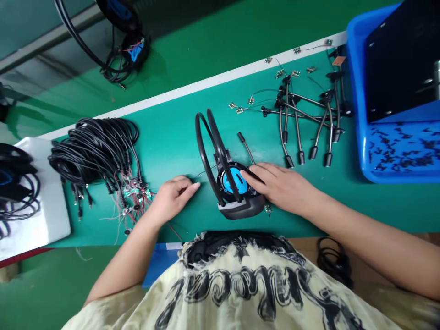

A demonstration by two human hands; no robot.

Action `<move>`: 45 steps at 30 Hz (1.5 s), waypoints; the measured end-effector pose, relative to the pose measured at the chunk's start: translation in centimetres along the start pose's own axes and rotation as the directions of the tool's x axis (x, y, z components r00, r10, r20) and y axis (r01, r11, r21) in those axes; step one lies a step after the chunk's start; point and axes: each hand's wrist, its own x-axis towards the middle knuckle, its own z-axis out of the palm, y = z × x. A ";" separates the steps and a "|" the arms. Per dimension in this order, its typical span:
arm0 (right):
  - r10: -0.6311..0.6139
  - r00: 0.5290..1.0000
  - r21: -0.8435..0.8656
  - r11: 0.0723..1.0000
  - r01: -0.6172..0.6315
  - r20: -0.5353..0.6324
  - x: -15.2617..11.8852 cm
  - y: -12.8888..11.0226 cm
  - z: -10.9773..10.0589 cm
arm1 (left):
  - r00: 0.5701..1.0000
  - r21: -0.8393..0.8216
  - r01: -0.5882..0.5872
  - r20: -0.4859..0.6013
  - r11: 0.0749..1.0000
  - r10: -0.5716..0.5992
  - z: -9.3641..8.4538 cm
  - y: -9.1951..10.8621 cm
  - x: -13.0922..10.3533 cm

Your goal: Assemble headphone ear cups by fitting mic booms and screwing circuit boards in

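A black over-ear headset (237,211) stands on the green bench in front of me, its twin-band headband arching upward and a bright blue disc showing inside one ear cup. My right hand (280,185) grips that ear cup from the right, fingers over its edge and thumb near the blue disc. A thin microphone boom (246,147) sticks out beyond those fingers. To the left of the headset, my left hand (174,198) is closed in a pinch at the end of a thin dark wire (205,172) that runs to the headset. The pinched end itself is hidden.
Coiled black cables (92,151) with wired small parts (135,195) lie at left, beside a white foam tray (58,201). Several microphone booms (297,123) with small circuit boards lie at right. A blue bin (362,151) holds small black pieces and a black panel.
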 end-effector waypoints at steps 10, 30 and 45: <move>0.042 0.998 -0.005 0.999 -0.042 0.049 -0.6 0.5 -1.1 | 0.905 0.110 -0.204 -0.357 0.973 0.230 -5.5 2.2 1.3; 0.252 0.968 0.316 0.917 -0.243 0.013 9.4 4.2 -2.5 | 0.961 -0.847 0.273 0.222 0.456 -0.163 2.3 6.1 8.1; 0.554 0.665 0.863 -0.255 -0.437 0.500 1.8 -0.2 -3.1 | 0.995 -0.764 0.091 0.099 0.639 -0.024 2.7 7.2 7.9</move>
